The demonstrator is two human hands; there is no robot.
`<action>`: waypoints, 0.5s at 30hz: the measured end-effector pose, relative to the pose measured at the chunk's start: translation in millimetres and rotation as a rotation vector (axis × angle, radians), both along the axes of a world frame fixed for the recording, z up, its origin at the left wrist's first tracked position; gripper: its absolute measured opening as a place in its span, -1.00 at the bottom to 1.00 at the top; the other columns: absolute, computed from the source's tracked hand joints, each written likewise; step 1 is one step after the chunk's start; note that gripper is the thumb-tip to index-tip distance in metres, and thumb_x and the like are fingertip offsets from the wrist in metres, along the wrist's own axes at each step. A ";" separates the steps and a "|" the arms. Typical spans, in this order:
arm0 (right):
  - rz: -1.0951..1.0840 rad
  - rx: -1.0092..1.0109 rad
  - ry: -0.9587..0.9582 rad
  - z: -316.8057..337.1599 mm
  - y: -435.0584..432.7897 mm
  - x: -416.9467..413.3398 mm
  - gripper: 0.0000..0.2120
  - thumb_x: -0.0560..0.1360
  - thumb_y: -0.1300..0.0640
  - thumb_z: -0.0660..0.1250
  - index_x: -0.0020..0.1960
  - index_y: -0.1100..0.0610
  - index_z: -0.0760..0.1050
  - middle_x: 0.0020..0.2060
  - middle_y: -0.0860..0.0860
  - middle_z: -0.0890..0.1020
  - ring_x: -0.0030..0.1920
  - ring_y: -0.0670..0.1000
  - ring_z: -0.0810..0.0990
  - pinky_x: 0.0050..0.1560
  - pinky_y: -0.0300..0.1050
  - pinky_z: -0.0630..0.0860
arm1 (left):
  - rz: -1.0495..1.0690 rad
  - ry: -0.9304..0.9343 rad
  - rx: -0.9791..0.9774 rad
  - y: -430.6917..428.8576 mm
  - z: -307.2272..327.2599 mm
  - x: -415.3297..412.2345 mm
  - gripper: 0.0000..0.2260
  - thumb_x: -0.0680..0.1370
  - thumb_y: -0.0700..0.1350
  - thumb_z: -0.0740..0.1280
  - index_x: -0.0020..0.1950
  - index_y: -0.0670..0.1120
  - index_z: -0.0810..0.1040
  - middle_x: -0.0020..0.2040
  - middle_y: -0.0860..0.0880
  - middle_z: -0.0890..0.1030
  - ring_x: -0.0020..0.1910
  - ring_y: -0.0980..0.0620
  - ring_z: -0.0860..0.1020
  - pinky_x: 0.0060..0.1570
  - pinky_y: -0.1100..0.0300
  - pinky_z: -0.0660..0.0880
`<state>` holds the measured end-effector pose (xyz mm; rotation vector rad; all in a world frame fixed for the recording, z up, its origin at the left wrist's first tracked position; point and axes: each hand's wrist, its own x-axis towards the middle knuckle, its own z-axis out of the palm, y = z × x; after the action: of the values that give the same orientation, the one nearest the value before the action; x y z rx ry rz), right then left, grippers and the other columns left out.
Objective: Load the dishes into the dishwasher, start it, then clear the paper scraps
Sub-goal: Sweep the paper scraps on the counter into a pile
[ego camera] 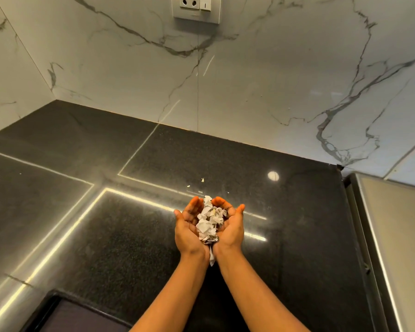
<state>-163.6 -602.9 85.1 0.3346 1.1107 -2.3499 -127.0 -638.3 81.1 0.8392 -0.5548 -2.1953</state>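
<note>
Head cam: L hand (189,227) & R hand (231,227) cupped round paper scraps (209,222) over black counter (120,236), marble wall (249,80).

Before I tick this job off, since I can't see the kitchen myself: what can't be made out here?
- Dishwasher: outside the head view.
- Paper scraps: lower ones hidden by the cupped left hand and right hand.
- Specks on the countertop: too small to identify.
- Steel surface: cut off by the right edge.
</note>
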 end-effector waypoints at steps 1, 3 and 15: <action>-0.004 -0.018 -0.010 4.2 0.6 -1.2 -0.47 0.61 -0.16 -0.02 -0.08 0.22 0.54 -0.24 0.11 0.66 -0.15 0.10 0.63 -0.08 0.00 0.56 | 0.026 0.012 0.017 -0.8 3.4 -1.2 -0.50 0.66 0.09 -0.04 0.05 -0.19 0.59 -0.06 -0.11 0.67 -0.01 -0.04 0.62 0.04 0.06 0.52; -0.001 -0.048 -0.013 14.4 1.6 -3.4 -0.51 0.62 -0.11 0.00 -0.10 0.22 0.54 -0.21 0.12 0.63 -0.15 0.10 0.62 -0.05 0.00 0.55 | 0.065 0.044 0.045 -1.8 14.7 -3.3 -0.50 0.66 0.09 -0.04 0.03 -0.20 0.59 -0.11 -0.10 0.67 -0.05 -0.03 0.61 0.07 0.06 0.51; 0.246 -0.205 0.109 82.0 39.9 38.5 -0.52 0.62 -0.08 -0.01 -0.09 0.20 0.57 -0.19 0.10 0.66 -0.05 0.12 0.63 0.09 0.03 0.53 | 0.344 0.266 0.079 43.6 83.1 43.8 -0.49 0.65 0.09 -0.03 -0.05 -0.18 0.62 -0.19 -0.09 0.68 -0.11 -0.04 0.63 0.11 0.03 0.50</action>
<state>-125.1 -562.9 167.1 -0.0039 0.8924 -2.2561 -83.3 -594.8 164.3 0.6161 -0.1787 -1.9764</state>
